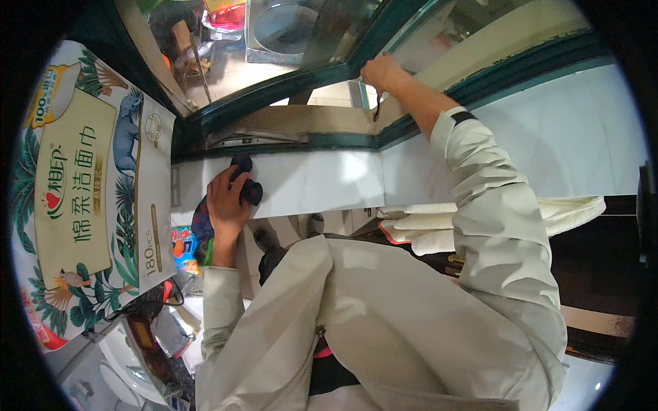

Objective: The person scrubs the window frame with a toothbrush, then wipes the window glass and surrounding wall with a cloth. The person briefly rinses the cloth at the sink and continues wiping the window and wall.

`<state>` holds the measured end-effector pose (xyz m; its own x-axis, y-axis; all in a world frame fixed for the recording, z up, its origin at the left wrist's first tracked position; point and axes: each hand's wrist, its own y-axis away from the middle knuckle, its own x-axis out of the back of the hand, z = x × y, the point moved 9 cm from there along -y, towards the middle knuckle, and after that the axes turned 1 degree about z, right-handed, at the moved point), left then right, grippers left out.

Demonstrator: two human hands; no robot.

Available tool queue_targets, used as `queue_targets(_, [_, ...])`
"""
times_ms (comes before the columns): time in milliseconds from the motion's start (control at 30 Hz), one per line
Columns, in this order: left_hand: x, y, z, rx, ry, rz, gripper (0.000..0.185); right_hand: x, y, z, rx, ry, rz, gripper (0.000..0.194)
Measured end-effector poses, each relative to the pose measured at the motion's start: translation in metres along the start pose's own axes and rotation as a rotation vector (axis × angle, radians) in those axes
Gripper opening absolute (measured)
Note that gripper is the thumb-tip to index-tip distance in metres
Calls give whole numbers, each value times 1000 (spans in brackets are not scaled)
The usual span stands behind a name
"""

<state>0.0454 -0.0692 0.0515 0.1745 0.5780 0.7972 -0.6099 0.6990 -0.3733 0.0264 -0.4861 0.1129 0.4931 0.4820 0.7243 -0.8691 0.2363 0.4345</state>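
Note:
My left hand (226, 200) is closed around a bunched dark blue cloth with reddish spots (251, 192), above the white tiled sill (318, 177) near its left end. Higher up and to the right, my right hand (383, 73) is at the corner of the dark green framed window sash (329, 74), which is swung ajar. A small dark handle-like piece (378, 109) hangs just below that hand. Its fingertips are partly hidden, so the exact grip is unclear. A metal window stay (262, 138) lies along the lower frame.
A large printed pack of face tissues (82, 195) fills the left side. Cream towels (426, 226) hang below the sill at right. A washbasin (128, 365) and assorted packets are at lower left. Beyond the glass, a round-doored appliance (285, 31) stands among clutter.

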Motion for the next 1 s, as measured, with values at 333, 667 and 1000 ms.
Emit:
queue_targets(333, [0, 0, -2, 2, -5, 9, 56, 13, 2, 14, -52, 114, 2, 52])
queue_targets(667, [2, 2, -2, -23, 2, 56, 56, -11, -14, -21, 197, 75, -44, 49])
queue_targets(1000, [0, -1, -2, 14, -3, 9, 54, 39, -20, -25, 225, -487, 152, 40])
